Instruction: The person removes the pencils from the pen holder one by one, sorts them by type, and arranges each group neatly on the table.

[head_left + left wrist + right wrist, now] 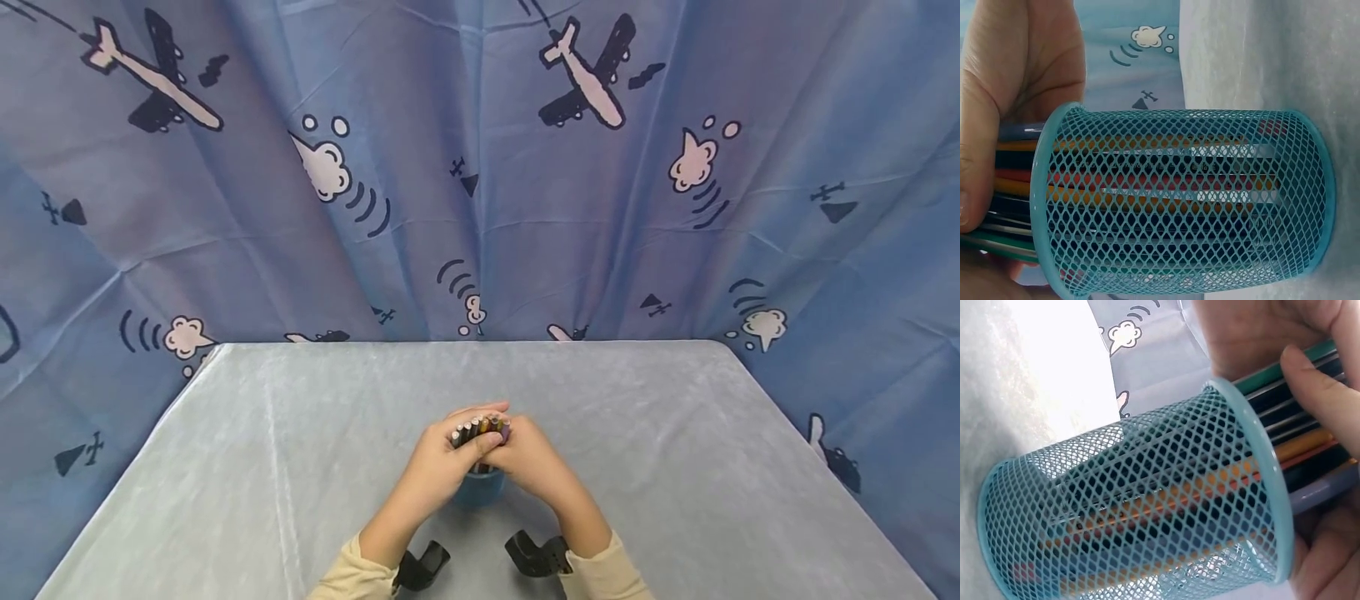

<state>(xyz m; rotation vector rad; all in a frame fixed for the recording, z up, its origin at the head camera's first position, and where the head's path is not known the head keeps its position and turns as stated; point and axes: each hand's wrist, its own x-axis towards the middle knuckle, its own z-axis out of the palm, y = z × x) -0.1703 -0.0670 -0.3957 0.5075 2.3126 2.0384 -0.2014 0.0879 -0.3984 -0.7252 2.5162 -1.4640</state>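
A teal mesh pencil cup (478, 492) stands upright on the table. A bundle of pencils (1013, 185) with orange, red, black, green and purple barrels rises out of it, the lower ends visible through the mesh. From the left, my left hand (438, 454) grips the bundle above the rim (1040, 194), its thumb across the near side. My right hand (536, 462) holds the same bundle from the right, fingers close to the left hand's. Pencil ends (476, 427) show between both hands in the head view. Part of the bundle is hidden behind the fingers.
The table carries a pale grey cloth (637, 433). Behind and beside it hangs a blue curtain (420, 208) with printed planes and clouds. A black wrist device (423, 567) sits by the left sleeve, another black device (536, 554) by the right.
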